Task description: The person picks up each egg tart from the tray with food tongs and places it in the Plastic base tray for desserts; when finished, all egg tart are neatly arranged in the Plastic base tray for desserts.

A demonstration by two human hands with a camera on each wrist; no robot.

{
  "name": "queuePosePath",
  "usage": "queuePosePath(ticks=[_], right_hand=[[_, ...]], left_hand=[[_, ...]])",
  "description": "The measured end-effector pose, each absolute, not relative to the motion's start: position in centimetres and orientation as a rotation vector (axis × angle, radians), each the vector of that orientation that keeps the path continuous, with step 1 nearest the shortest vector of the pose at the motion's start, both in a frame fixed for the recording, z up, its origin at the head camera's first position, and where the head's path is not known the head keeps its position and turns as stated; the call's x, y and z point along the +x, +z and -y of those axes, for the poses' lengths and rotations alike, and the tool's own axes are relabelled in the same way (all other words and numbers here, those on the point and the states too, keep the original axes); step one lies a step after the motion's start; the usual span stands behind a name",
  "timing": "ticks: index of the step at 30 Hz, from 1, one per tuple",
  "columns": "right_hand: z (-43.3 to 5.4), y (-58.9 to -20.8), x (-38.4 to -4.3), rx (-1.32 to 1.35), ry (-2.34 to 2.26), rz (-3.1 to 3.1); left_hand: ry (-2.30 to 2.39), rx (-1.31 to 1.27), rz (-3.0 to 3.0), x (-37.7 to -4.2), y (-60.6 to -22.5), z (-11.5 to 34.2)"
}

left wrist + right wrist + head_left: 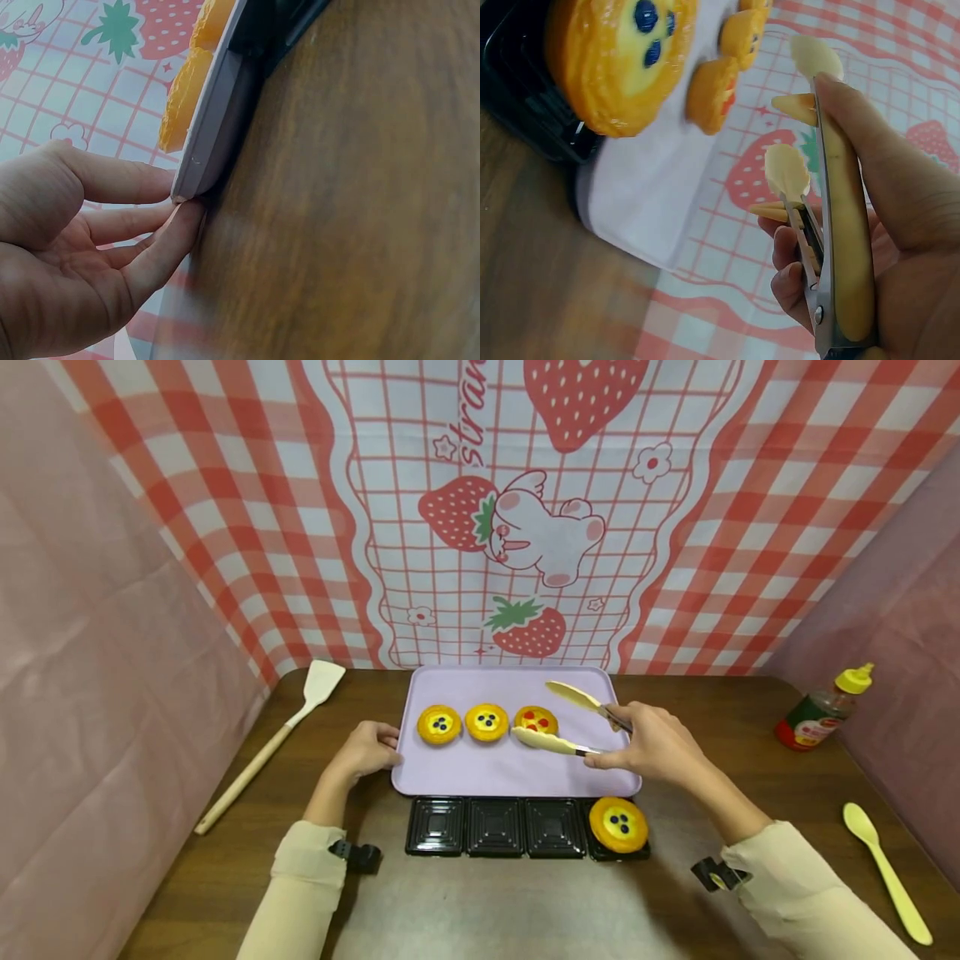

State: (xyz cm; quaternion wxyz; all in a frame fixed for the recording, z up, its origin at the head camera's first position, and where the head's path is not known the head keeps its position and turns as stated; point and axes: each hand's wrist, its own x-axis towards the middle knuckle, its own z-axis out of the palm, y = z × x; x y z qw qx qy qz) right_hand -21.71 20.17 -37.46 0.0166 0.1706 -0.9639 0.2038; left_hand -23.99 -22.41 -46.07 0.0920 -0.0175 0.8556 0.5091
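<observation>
My right hand (660, 743) holds a pair of cream-yellow tongs (546, 741), their arms spread apart. One tong tip overlaps a tart with red fruit pieces (536, 720) in the head view; nothing is gripped between the tips. That tart and two blueberry-topped tarts, the left one (438, 725) and the middle one (487, 722), lie in a row on a lilac tray (495, 774). At the tray's left edge my left hand (82, 240) pinches the rim, thumb on top and fingers against the underside. Another blueberry tart (618, 825) sits in the rightmost compartment of a black plastic container (495, 827).
The container's other compartments are bare, just before the tray's front edge. A white spatula with a wooden handle (262, 752) lies at left. To the right stand a yellow-capped squeeze bottle (821, 714) and a cream spoon (888, 872). A strawberry-print cloth (525, 635) hangs behind.
</observation>
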Motion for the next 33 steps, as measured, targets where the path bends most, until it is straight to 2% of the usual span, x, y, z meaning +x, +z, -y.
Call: queuePosePath(ticks=[10,33], right_hand=[[-20.1,-39.3,-23.6,0.536,0.623,3.081],[-19.6,-40.8,-24.5,0.576,0.588,3.083]], left_hand=[[1.53,-0.046,-2.521,-24.0,-46.3,22.7],[1.52,-0.055,-2.52,-24.1,-46.2,22.9]])
